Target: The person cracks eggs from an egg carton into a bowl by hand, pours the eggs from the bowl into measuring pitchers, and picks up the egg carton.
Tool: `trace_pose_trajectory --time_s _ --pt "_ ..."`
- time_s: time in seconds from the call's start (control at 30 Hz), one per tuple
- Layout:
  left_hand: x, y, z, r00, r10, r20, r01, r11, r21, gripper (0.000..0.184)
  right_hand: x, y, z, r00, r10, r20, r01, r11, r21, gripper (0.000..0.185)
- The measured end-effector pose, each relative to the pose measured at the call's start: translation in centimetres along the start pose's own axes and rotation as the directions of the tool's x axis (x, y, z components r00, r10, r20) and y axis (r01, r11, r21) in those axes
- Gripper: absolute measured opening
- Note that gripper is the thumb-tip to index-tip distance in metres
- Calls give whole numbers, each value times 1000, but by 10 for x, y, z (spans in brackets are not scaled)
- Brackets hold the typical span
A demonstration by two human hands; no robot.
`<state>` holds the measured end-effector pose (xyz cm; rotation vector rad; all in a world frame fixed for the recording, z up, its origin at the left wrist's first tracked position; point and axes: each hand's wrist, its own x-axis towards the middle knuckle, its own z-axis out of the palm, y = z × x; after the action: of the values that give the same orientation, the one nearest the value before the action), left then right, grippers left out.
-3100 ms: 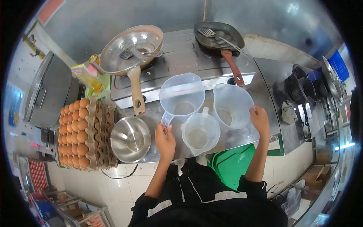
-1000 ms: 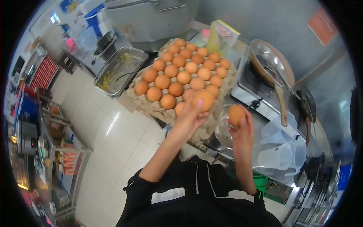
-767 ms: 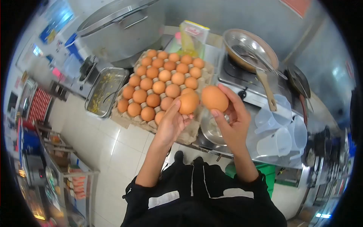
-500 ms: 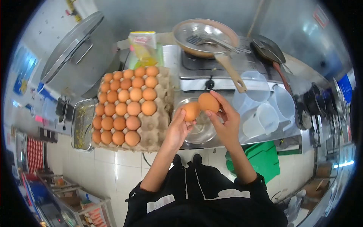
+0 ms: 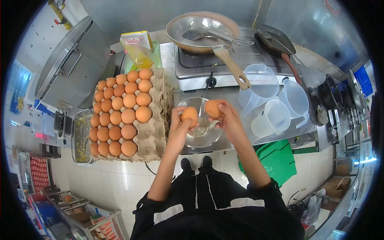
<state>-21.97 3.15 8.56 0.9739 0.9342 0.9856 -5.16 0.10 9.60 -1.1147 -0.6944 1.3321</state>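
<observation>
Brown eggs are in both hands, held over a clear round bowl (image 5: 202,141) on the steel counter. My left hand (image 5: 179,127) is closed around one egg (image 5: 189,115). In my right hand (image 5: 230,117) is a second egg (image 5: 213,108), gripped between thumb and fingers. A small gap separates the two eggs, and no crack can be made out on either. Left of the bowl sits a stacked cardboard egg tray (image 5: 150,138), with rows of brown eggs (image 5: 116,117) and bare cups along its right side.
Behind the bowl, a gas stove (image 5: 236,80) carries a frying pan (image 5: 176,34) with a whisk and slotted turner. Plastic measuring jugs (image 5: 276,120) stand at right. A large lidded pot (image 5: 92,56), a Sovia packet (image 5: 138,48) and a wire-mesh tray (image 5: 82,138) are at left.
The eggs have moved from nearly touching to slightly apart, lower over the bowl. My view has shifted, so the counter items appear further left.
</observation>
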Motion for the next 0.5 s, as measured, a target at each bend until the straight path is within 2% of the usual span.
trace_pose_trajectory --time_s 0.03,0.07,0.1,0.13,0.23,0.27,0.3,0.33,0.47,0.5 --pt "2 1 -1 1000 -2 -2 2 1000 -1 42 4 1 -4 992 108 69 -106 994 -37 35" --pt "7 2 -3 994 109 27 -112 965 238 42 7 2 -6 991 111 69 -109 993 -38 35" --pt "10 3 -4 975 207 80 -221 861 458 43 9 0 -5 984 146 98 -132 982 -135 36" --pt "11 3 -1 975 207 77 -219 861 459 43 9 -1 -4 976 181 123 -150 962 -230 36" --pt "13 0 7 985 117 127 -168 812 559 38 10 5 -4 976 169 138 -130 958 -256 35" --pt "12 -1 7 996 42 75 -73 869 489 35 11 7 -6 975 171 140 -131 957 -258 35" --pt "12 -4 7 999 -39 28 24 912 410 31 12 9 -8 974 154 165 -88 934 -347 36" --pt "13 -11 5 999 -43 23 29 912 408 31 11 12 -10 971 142 192 -46 901 -432 38" --pt "16 -42 -3 998 53 23 -58 870 490 31 19 30 -17 972 164 170 -44 834 -550 40" --pt "15 -46 -3 995 96 20 -92 835 542 32 26 48 -24 977 12 212 119 798 -591 38"
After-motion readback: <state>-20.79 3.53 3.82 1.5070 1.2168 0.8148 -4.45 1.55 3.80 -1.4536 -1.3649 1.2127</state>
